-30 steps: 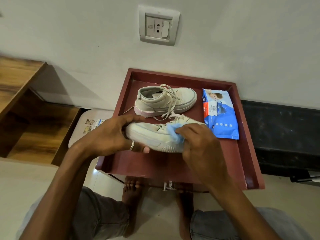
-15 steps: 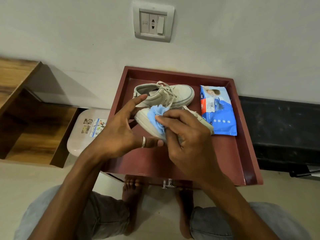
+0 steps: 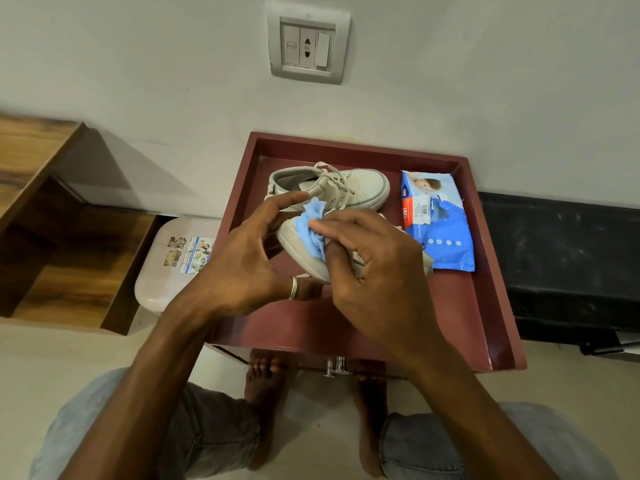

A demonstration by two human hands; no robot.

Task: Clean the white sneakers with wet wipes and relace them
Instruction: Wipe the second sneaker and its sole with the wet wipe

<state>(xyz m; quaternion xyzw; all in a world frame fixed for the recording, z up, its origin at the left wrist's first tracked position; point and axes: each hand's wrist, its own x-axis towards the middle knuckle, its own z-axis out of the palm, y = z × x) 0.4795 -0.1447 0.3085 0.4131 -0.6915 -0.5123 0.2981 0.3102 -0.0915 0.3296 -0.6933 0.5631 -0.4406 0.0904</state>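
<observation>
Soft indoor light, medium bright, highlights gentle. Shelf (image 3: 41, 161) throws diffuse shadow rightward on wall (image 3: 138, 81); light comes from left. Dim under tray (image 3: 460, 306), feet (image 3: 263, 382) in shade. Faint sheen on wipes pack (image 3: 446, 237). Black slab (image 3: 561, 258) at right underexposed, little detail. Wide-angle bowing: tray sides splay, shelf lines lean. Centre sharp, socket plate (image 3: 308, 46) crisp; knees (image 3: 433, 452) at bottom edge softer. Corners darken slightly.

On tray (image 3: 478, 306), far sneaker (image 3: 360, 188), near sneaker (image 3: 298, 247) before it, wipes pack (image 3: 440, 230) right, stool (image 3: 162, 271) left of tray
</observation>
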